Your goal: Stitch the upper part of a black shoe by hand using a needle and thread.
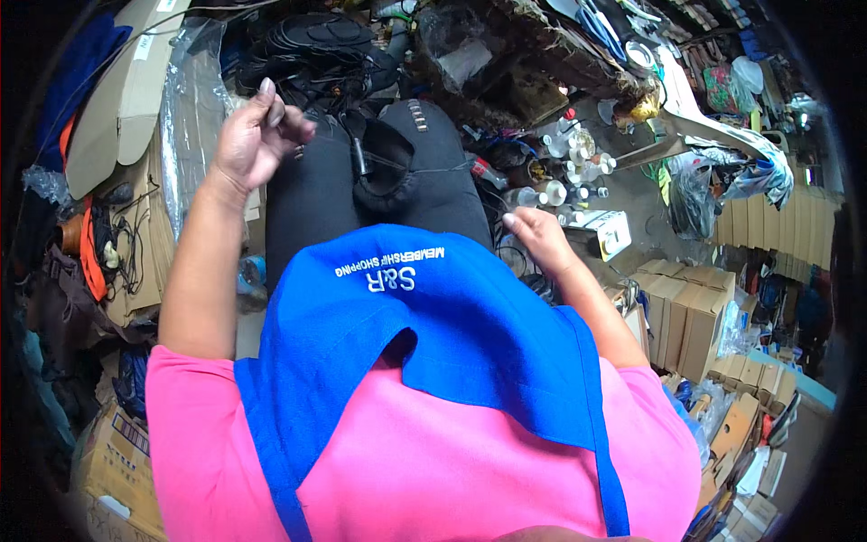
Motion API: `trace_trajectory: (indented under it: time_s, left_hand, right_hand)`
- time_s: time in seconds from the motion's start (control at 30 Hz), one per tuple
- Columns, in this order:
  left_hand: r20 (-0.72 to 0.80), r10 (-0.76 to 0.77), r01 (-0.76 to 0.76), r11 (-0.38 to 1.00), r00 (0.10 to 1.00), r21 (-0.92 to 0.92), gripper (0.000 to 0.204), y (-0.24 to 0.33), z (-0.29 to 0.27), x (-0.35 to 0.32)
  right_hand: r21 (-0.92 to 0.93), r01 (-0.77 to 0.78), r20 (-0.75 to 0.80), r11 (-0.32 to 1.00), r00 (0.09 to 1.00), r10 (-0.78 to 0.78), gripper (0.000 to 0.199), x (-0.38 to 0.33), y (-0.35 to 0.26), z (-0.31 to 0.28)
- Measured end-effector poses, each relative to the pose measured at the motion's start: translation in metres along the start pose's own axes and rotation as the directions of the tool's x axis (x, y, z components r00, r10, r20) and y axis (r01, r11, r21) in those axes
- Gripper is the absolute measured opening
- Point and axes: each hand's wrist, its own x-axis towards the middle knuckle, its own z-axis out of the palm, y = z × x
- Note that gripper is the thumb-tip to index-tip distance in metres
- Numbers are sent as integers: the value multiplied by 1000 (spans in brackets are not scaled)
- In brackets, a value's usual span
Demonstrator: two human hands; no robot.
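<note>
A dark, rounded piece with a wide opening, which looks like a shoe (384, 194), rests between my black-clad thighs. A slim black handle with a pale end, like an awl's (359, 158), stands against its left side. Thin dark thread (438, 170) stretches from the piece toward my right hand (539, 237), which is closed in a pinch at the right. Raised at the left, my left hand (257, 140) has curled fingers, slightly blurred. A faint strand seems to run from it to the piece. The piece's inside is in shadow.
Several bottles (569, 158) crowd the floor beyond my right knee, near a white box (607, 233). Cardboard boxes (686, 312) are stacked at right. Flattened cardboard (126, 99) leans at left, beside clear plastic (194, 108). Black cables (312, 45) lie ahead. A blue apron (433, 316) covers my lap's near part.
</note>
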Motion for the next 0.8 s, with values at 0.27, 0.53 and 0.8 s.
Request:
trace_trajectory:
  time_s: [0.27,0.53,0.8]
  left_hand:
    - [439,369,-466,-17,820,885,29,-21,13,-35]
    - [653,40,-581,-418,756,698,26,-79,48,-38]
    - [628,-20,-570,-443,778,692,28,-72,44,-40]
  right_hand:
    - [449,-67,-235,891,953,190,50,47,-20,-53]
    - [-335,359,422,871,884,-202,27,104,-126,-10]
    - [-129,437,356,890,858,-370,29,80,-113,-4]
